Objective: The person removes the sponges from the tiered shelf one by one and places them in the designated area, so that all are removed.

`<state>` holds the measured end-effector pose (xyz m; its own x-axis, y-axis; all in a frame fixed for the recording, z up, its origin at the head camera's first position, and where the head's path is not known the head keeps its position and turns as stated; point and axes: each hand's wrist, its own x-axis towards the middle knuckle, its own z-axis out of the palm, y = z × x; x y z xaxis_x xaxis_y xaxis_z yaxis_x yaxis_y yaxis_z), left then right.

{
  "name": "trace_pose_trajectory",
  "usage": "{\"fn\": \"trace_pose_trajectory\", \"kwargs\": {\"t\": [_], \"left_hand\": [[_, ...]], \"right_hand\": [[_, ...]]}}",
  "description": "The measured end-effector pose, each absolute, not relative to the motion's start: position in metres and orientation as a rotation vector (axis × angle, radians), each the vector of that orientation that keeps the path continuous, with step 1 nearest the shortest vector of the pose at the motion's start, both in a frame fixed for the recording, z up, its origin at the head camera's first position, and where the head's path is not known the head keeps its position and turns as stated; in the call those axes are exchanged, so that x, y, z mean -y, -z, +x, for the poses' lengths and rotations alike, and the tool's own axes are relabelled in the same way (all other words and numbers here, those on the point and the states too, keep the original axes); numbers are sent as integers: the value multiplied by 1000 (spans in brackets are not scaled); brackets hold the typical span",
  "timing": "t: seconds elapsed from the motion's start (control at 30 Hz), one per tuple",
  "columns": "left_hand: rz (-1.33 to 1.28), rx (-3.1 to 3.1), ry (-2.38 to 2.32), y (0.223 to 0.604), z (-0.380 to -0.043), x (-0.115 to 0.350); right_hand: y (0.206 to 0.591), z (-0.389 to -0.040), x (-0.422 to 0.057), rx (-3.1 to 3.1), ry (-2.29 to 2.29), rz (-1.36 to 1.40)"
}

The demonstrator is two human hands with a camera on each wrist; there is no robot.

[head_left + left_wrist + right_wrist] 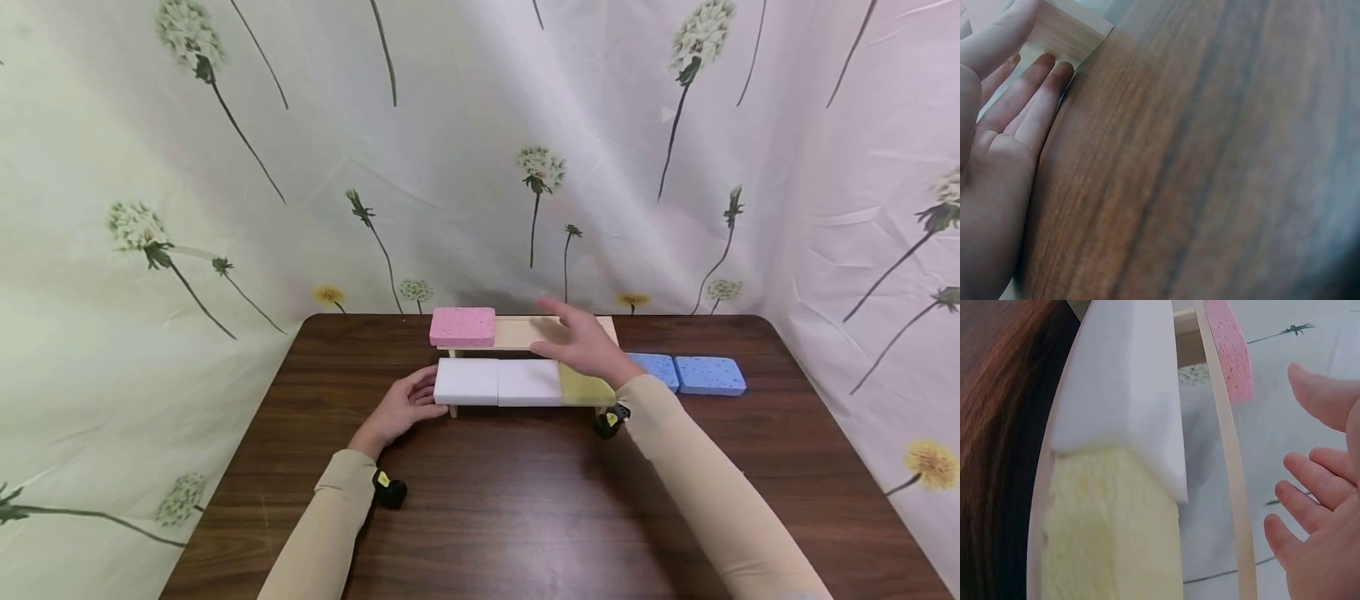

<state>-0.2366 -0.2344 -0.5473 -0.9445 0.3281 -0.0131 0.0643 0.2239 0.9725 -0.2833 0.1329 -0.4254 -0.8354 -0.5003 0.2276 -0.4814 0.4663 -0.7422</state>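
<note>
A small two-tier wooden stand (516, 332) sits near the table's back edge. Its lower, front tier carries two white foam blocks (467, 382) side by side and a yellow sponge (1110, 531) at the right end. On the upper tier's left end lies a pink sponge (462, 325). My left hand (403, 407) is at the lower tier's left end, its fingers extended along the stand's side, beside the first white block. Over the upper tier's bare right part hovers my right hand (588, 340), fingers spread and holding nothing; it partly covers the yellow sponge in the head view.
Two blue sponges (709, 376) lie on the dark wooden table (465, 500), right of the stand. A white curtain (450, 167) printed with dandelions hangs behind the table and along its sides. Each wrist wears a small black camera.
</note>
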Motion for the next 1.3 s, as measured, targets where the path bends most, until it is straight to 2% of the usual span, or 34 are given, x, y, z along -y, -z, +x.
{"fn": "trace_pose_trajectory", "kwargs": {"t": [1.3], "left_hand": [[389, -2254, -1816, 549, -236, 236]], "right_hand": [[427, -291, -57, -2783, 1017, -803]]}}
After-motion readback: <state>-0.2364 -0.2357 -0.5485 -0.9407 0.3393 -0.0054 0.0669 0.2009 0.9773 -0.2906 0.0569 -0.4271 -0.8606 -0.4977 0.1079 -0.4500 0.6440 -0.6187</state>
